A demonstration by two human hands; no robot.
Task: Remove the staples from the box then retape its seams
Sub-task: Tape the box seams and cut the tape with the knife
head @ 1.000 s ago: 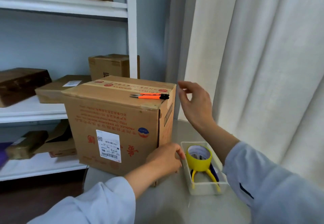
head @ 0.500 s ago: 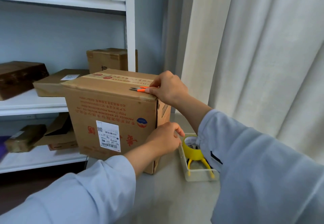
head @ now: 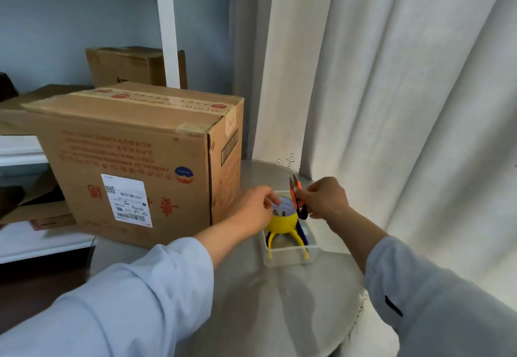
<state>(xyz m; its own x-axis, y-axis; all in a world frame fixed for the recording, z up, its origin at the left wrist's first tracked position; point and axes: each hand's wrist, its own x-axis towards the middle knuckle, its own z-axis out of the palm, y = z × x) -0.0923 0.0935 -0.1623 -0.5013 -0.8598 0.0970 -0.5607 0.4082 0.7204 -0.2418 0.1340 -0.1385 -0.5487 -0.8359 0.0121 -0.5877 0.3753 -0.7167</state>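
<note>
My right hand (head: 324,198) has its grip pinching the orange snips (head: 297,197) over the tray (head: 291,256); my left hand (head: 256,211) touches the yellow tape dispenser (head: 281,222), grip unclear. The box (head: 134,161) sits just beside on the bench (head: 268,300). I judge retaping comes next: lift the dispenser.

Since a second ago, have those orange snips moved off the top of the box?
Yes. The orange snips have left the top of the cardboard box; the right hand now holds them lower, right of the box, over the clear tray.
</note>
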